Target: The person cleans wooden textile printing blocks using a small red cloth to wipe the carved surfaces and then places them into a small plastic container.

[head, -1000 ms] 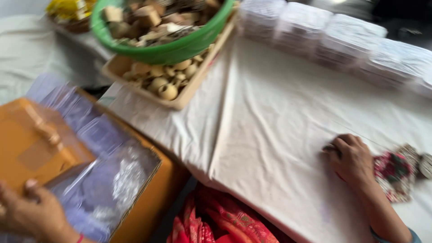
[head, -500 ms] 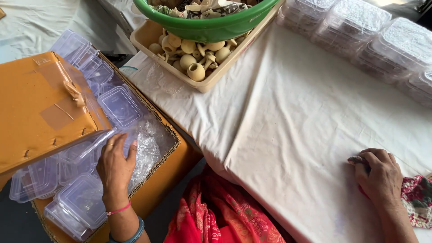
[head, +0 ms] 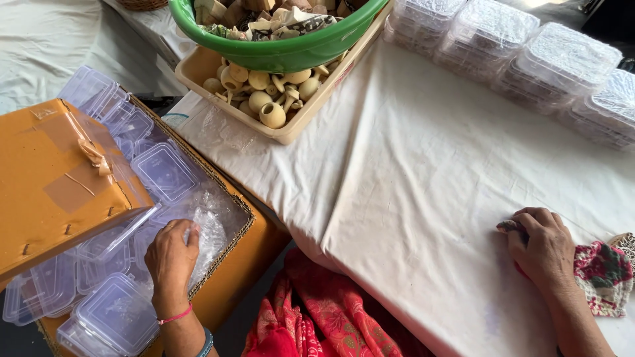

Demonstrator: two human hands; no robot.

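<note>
The left hand reaches down into an open orange-brown cardboard box beside the worktop, palm down, its fingers curled onto crumpled clear plastic wrap among the small clear plastic lidded containers that fill the box; whether its grip has closed on anything I cannot tell. One cardboard flap of the box stands folded up just left of the hand. The right hand rests on the white cloth-covered worktop near its front right edge, fingers closed over a small dark object that is mostly hidden, touching a patterned red and white fabric piece. Between the arms lies red patterned cloth. Farther back, a shallow beige plastic tray holds small round wooden pieces, and a green plastic basin filled with mixed pieces sits on it. Along the far right stand stacks of clear plastic lidded boxes.
</note>
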